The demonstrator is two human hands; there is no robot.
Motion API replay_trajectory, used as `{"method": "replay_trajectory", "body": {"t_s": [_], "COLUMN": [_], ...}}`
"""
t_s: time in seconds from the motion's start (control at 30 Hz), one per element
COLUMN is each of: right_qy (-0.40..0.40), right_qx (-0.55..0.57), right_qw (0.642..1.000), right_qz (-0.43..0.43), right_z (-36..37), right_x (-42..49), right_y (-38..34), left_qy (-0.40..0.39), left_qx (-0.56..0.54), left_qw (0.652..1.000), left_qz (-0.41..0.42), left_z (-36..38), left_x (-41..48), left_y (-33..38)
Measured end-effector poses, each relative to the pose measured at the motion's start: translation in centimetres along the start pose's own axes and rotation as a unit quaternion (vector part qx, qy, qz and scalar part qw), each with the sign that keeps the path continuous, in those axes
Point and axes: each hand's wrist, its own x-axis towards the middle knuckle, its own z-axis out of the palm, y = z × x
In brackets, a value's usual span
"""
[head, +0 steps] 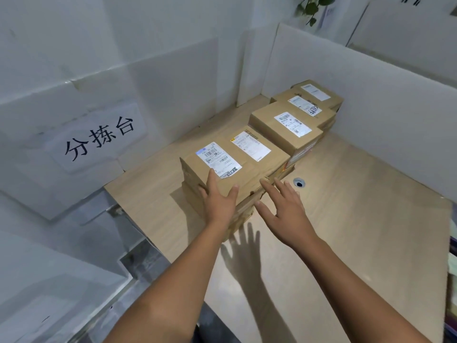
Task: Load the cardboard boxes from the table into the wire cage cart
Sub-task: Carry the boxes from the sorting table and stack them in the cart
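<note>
Picking 1st box (pixel 223 167) nr desk (pixel 346 219) left edge: left hand (pixel 218 200) spread on it, right hand (pixel 284 209) spread, w/o contact; next, clamp both sides.

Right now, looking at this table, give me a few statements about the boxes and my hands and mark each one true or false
1. The left hand rests on the near corner of the nearest cardboard box. True.
2. The right hand grips a box from above. False: it is spread open just right of the near stack, holding nothing.
3. The boxes stand in a row that runs back toward the white partition. True.
4. The box tops are bare cardboard. False: each visible top carries a white shipping label.
5. A small round hole sits in the wooden table right of the boxes. True.
6. The wire cage cart stands beside the table. False: no cart is in view.
</note>
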Motion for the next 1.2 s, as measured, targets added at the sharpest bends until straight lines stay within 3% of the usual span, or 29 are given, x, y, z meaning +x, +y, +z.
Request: {"method": "replay_trajectory", "body": {"t_s": [0.2,0.37,0.6,0.77,0.97,1.2], "right_qy": [-0.030,-0.092,-0.078,-0.101,-0.121,-0.181], "right_qx": [0.018,0.136,0.189,0.194,0.218,0.227], "right_qw": [0.999,0.986,0.973,0.969,0.957,0.930], "right_qz": [0.002,-0.009,-0.108,-0.111,-0.149,-0.223], "right_z": [0.2,0.0,-0.9,0.1,2.3,4.0], "right_x": [3.2,4.2,-0.5,-5.6,-11.5,-15.5], "right_y": [-0.3,-0.7,0.3,0.7,-1.0,-6.3], "left_qy": [0.008,-0.001,-0.018,-0.011,0.063,0.183], "left_qx": [-0.056,-0.043,-0.010,0.047,0.089,0.058], "left_qw": [0.998,0.997,0.996,0.994,0.991,0.979], "left_qz": [0.027,0.063,0.087,0.095,0.079,0.066], "left_z": [-1.5,-3.1,-5.1,-6.9,-10.0,-14.3], "left_x": [-1.0,-3.6,-10.6,-16.4,-22.9,-29.3], "left_y": [-0.4,-0.2,-0.4,-1.5,-3.8,-5.6]}}
